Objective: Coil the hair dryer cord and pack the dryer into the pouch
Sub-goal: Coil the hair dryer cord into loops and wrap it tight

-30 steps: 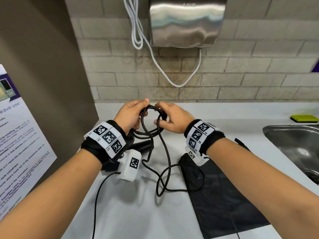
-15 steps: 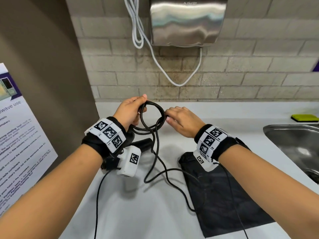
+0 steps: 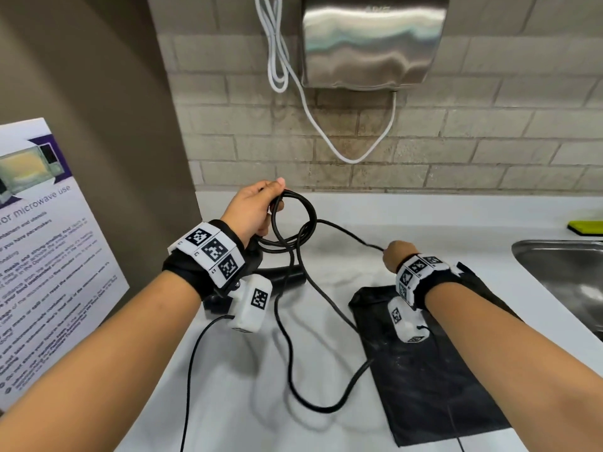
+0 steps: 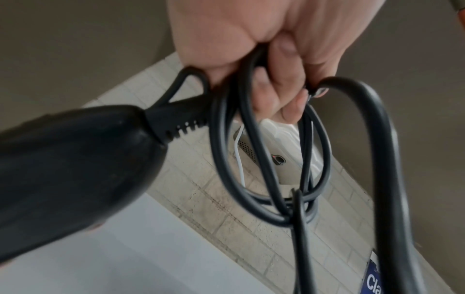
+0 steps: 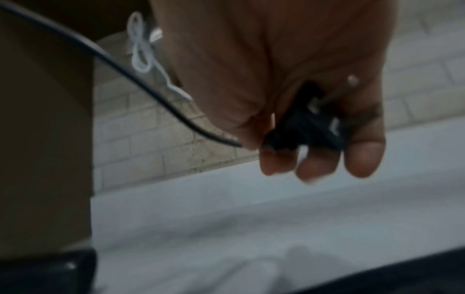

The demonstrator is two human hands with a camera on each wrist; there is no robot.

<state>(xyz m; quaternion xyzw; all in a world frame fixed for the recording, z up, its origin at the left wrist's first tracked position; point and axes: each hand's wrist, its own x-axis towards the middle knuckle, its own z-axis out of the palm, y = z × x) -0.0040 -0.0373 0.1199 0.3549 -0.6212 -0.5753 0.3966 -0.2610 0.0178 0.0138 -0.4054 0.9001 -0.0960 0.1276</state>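
My left hand (image 3: 257, 210) is raised above the white counter (image 3: 408, 216) and grips a small coil of black cord (image 3: 293, 223). In the left wrist view my fingers (image 4: 274, 95) curl round several loops of the coil (image 4: 254, 163), beside the black dryer's handle (image 4: 75, 159). The dryer (image 3: 288, 277) lies under that wrist, mostly hidden. To the right, my right hand (image 3: 396, 256) holds the cord; the right wrist view, though blurred, shows a black plug-like piece (image 5: 307, 123) in it. A strand runs straight from the coil to that hand. Slack cord (image 3: 313, 402) loops on the counter. The flat black pouch (image 3: 430, 380) lies under my right forearm.
A steel sink (image 3: 561, 272) is set into the counter at the right, with a yellow-green sponge (image 3: 585, 227) behind it. On the brick wall hang a steel hand dryer (image 3: 372, 40) and a white cable (image 3: 326, 132). A microwave poster (image 3: 49, 256) leans at the left.
My right hand has left the coil and moved right and nearer to me, drawing a strand of cord straight. The slack on the counter has shifted. My left hand keeps the coil.
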